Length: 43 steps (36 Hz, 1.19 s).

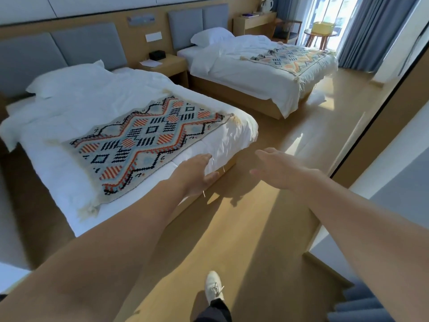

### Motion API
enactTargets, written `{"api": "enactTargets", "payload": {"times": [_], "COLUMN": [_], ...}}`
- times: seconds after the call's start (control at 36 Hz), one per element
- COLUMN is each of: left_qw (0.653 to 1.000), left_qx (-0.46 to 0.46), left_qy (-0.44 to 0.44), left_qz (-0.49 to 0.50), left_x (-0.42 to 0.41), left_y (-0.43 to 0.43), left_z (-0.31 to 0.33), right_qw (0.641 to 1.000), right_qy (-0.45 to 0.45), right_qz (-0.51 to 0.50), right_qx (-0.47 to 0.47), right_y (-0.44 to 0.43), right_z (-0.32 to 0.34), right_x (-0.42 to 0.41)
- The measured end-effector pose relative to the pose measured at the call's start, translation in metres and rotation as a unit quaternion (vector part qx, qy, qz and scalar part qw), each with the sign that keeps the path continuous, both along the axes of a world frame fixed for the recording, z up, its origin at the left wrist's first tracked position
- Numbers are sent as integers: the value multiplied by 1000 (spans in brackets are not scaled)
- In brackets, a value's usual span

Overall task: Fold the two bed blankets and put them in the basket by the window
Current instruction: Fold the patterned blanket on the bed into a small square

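Twin room, wood floor. Left hand point(197, 173) and right hand point(276, 168) are out, fingers straight, empty. Near blanket point(144, 140) lies flat ahead-left, long axis across the bed point(81, 105) foot; left hand nearer. Second blanket point(294, 59) lies beyond; basket point(323, 27) by window.

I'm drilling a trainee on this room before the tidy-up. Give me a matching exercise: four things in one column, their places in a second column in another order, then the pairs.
1 near blanket
2 far blanket
3 basket
4 kettle

a on the round table
b spread flat on the closer bed
c on the desk
d rumpled on the farther bed

Pairs: 1-b, 2-d, 3-a, 4-c
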<state>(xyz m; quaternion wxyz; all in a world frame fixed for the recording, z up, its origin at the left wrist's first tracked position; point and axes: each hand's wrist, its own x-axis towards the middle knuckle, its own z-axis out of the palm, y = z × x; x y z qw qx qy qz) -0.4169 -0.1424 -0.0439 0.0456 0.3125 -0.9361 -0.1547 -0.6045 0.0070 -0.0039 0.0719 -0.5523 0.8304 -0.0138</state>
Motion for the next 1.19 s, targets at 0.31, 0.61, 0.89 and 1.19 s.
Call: {"api": "enactTargets", "payload": {"times": [0.31, 0.61, 0.89, 1.19], "left_qw": [1000, 999, 997, 982], "left_qx": [26, 36, 33, 60], "left_qy": [4, -3, -9, -39], "left_qz": [15, 17, 72, 177], "left_x": [-96, -165, -203, -299], "left_y": [-105, -208, -280, -370], "left_z": [-25, -38, -44, -51], "right_qw": [999, 999, 997, 987], "right_qy": [13, 12, 4, 1], "right_qz": [9, 19, 65, 156], "right_qx": [27, 24, 30, 36], "right_y": [-114, -223, -314, -430], "right_z": [-16, -26, -41, -55], "right_x": [-93, -166, -229, -349]}}
